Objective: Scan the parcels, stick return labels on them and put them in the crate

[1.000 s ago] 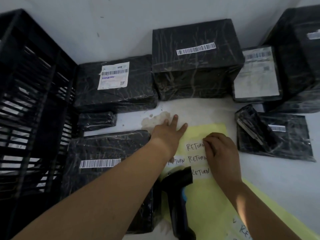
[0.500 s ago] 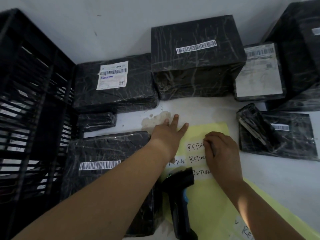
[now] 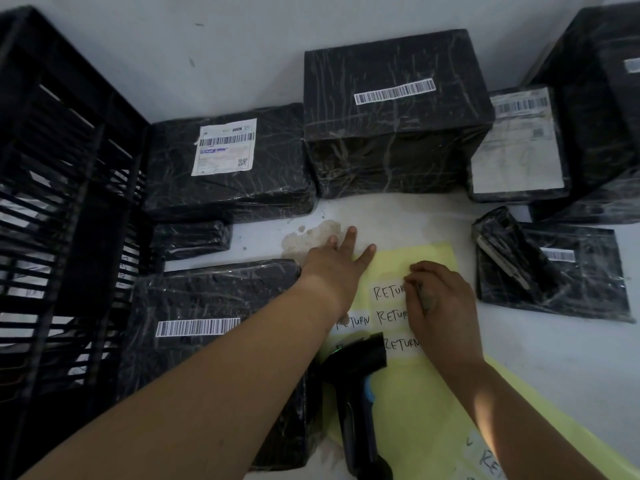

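The left forearm (image 3: 214,393) and the right forearm (image 3: 512,410) are bare along all of their visible length, from the frame's lower edge to the wrists. The left hand (image 3: 337,268) and the right hand (image 3: 440,306) are bare as well. On the back of the right hand, near the base of the first finger, lies a long dark greyish smudge (image 3: 423,297); in this dim light it may be ink or only shadow. The left hand's fingertips (image 3: 351,231) show short, plain nails.
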